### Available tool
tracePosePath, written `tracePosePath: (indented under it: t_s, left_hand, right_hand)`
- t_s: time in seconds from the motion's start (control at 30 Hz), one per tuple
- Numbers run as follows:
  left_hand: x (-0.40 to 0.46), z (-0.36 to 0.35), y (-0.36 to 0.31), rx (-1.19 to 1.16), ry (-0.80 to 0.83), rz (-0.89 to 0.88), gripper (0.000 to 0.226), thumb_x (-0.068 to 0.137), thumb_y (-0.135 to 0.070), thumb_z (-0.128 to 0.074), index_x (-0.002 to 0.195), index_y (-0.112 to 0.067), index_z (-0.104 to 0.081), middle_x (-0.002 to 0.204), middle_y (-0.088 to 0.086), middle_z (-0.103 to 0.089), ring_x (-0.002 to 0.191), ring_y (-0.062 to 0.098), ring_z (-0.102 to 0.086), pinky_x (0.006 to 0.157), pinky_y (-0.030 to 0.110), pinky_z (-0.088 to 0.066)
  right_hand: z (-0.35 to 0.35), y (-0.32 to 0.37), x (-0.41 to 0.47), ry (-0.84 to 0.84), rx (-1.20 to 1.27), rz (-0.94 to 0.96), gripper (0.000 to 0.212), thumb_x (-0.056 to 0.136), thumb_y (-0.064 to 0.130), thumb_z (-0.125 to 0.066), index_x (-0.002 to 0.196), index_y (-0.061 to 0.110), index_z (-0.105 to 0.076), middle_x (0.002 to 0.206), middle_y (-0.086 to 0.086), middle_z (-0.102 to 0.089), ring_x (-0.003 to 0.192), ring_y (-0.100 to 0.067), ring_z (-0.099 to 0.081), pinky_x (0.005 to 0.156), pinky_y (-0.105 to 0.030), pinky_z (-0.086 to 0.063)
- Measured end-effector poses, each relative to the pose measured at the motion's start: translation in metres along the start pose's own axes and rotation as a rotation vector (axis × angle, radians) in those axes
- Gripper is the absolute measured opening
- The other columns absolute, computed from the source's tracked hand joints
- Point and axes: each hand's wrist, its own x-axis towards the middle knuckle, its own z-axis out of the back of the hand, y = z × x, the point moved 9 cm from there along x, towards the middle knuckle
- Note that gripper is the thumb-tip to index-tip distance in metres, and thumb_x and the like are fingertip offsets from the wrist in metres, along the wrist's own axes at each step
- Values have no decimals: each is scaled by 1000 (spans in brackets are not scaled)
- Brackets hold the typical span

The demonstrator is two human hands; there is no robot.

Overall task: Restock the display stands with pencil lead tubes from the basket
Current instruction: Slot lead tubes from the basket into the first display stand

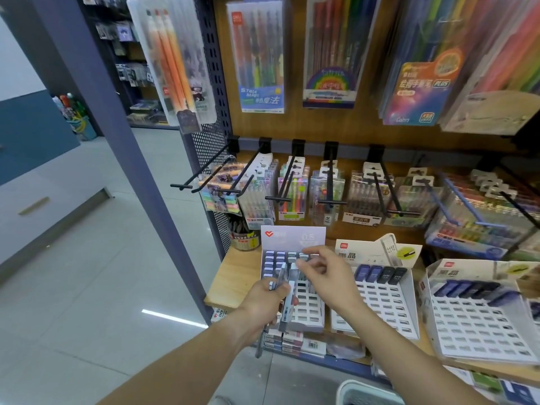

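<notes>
Three white slotted display stands sit on the wooden shelf: a left stand (306, 312), a middle stand (380, 305) and a right stand (479, 325). The left stand has tubes in its top rows; the other two hold a few dark tubes in their top row. My left hand (264, 299) grips a bunch of pencil lead tubes (287, 287) in front of the left stand. My right hand (324, 267) hovers over that stand's upper rows, fingers curled; whether it pinches a tube is unclear. The basket's rim (350, 388) shows at the bottom edge.
Black hooks (330, 182) with hanging pen packs jut out above the stands. A pen cup (244, 236) stands left of the left stand. A blue-grey post (140, 147) borders the shelf on the left, with tiled floor beyond. Boxed stock lies under the shelf.
</notes>
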Motion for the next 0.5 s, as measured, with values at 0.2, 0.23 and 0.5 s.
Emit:
tracePosePath:
  t_s: [0.2,0.23,0.5]
  left_hand:
    - [-3,1,-2,-11,-43,-15,21,105,-32,-55,113,-16,-67,80,-4,-73,59,9,-58,50,21,-42]
    - [-2,5,-4,-3,-74,-20,21,105,-32,-54,114,-17,-66,86,-4,-74,62,9,-60,49,21,-42]
    - [6,24,6,16,-118,45,26,108,-35,-46,115,-18,-64,79,3,-48,54,14,-42,43,23,-37]
  right_hand:
    - [2,1,-3,51,198,-67,21,85,14,-80,98,24,-68,74,-3,-74,72,-16,-69,79,-36,-59]
    - [8,4,-2,17,212,-42,21,85,13,-79,98,24,-67,74,-5,-73,73,-17,-69,77,-32,-58]
    - [19,15,2,-86,-1,165,23,88,20,-77,97,34,-61,85,13,-69,82,1,-65,71,-14,-53]
